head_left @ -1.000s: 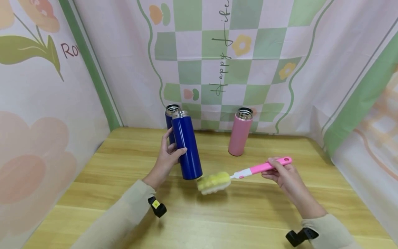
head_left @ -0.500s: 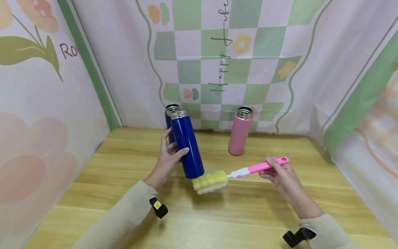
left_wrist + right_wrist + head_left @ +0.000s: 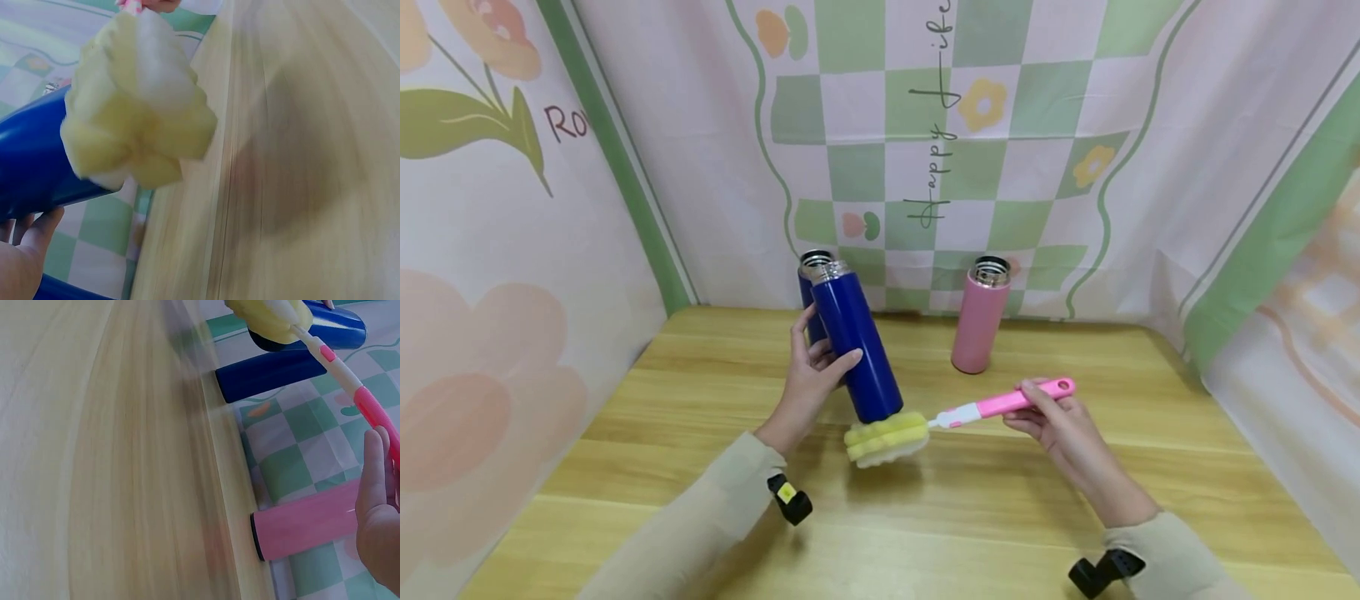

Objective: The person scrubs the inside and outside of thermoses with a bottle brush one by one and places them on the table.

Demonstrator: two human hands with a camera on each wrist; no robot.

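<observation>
My left hand (image 3: 816, 375) grips a blue thermos bottle (image 3: 857, 346) around its side. The bottle leans, its uncapped steel mouth up and to the left, its base off the table. In my right hand (image 3: 1060, 425) I hold the pink handle of a bottle brush (image 3: 1000, 404). Its yellow and white sponge head (image 3: 887, 437) is beside the bottle's base; in the left wrist view the sponge (image 3: 137, 106) covers part of that base. Whether the two touch I cannot tell. Behind the held bottle stands a second blue bottle (image 3: 807, 292), partly hidden.
A pink thermos bottle (image 3: 980, 321), uncapped, stands upright toward the back right of the wooden table (image 3: 1000, 517). A patterned cloth (image 3: 1037, 175) hangs right behind the table. More cloth hangs at both sides.
The brush has moved left along with my right hand, bringing its sponge nearer below the bottle. The held blue bottle has tilted more, its base shifting right and slightly up.
</observation>
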